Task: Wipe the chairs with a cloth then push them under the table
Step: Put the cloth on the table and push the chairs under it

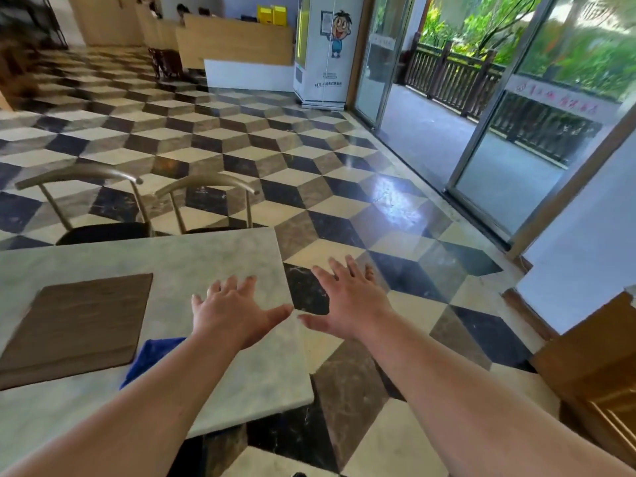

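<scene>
One vast cube-patterned tile floor (241,139) fills the room, black, grey and cream, running out to the glass sliding doors (509,173) on the right. Closer in, the pale marbled counter (213,256) takes up the lower left. And on its far side, two chairs side by side: the left chair (103,232) and the right chair (206,180), both with curved metal backrests and dark seats that meet the counter's far edge, backrests standing clear of it. A brown square mat (79,321) lies flat on the counter, left of the arms. Now the hands: both stretch forward, palms down. The left grip (234,315) is spread wide over the counter's right end, holding nothing; whether it touches the top, I cannot tell. The right grip (351,301) is splayed too, empty, out past the counter's edge above the floor. The blue cloth (151,356) sits on the counter just beside the mat, partly hidden under the left forearm, in neither hand.
</scene>
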Tool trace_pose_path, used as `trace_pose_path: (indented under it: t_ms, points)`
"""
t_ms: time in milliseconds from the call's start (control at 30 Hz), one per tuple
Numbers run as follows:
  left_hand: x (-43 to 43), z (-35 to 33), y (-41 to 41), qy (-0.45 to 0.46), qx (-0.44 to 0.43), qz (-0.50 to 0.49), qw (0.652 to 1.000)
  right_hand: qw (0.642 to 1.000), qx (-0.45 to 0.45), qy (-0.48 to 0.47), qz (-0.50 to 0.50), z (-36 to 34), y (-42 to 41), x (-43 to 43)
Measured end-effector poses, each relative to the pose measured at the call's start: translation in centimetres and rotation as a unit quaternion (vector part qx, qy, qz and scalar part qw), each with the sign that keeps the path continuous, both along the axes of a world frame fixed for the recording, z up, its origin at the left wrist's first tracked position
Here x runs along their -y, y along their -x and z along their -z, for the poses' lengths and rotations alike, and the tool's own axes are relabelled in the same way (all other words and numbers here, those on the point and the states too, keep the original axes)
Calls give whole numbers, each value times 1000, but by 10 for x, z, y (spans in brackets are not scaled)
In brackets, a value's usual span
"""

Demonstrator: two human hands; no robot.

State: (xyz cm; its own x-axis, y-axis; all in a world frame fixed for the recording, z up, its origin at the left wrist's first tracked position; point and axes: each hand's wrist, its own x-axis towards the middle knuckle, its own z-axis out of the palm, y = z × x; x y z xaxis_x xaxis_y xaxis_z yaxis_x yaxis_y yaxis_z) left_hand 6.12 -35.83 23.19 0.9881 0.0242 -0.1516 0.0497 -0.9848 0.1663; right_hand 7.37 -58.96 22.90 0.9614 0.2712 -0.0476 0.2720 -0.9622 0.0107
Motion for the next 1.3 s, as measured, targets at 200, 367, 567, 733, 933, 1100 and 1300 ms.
trace_pose_path:
  t_ms: [200, 367, 567, 733, 933, 1100, 1300]
  points:
    - [53, 20, -133, -9, -14, -30, 999, 1000, 2, -12, -15, -7, -132, 45]
    - [81, 20, -220, -14, -9, -43, 999, 999, -29, -21, -11, -7, -231, 83]
    - [111, 35, -299, 7, 4, -84, 996, 996, -59, -17, -61, 23, -332, 112]
    - [125, 61, -352, 1, 3, -180, 984, 981, -109, -22, -162, 64, -426, 130]
    - [160, 57, -381, -28, -50, -311, 949, 957, -142, -10, -253, 64, -524, 130]
    - [173, 32, -422, -24, -33, -391, 919, 938, -124, -17, -323, 31, -595, 109]
    - [151, 26, -524, -27, 7, -445, 895, 921, -84, -13, -380, 25, -696, 64]
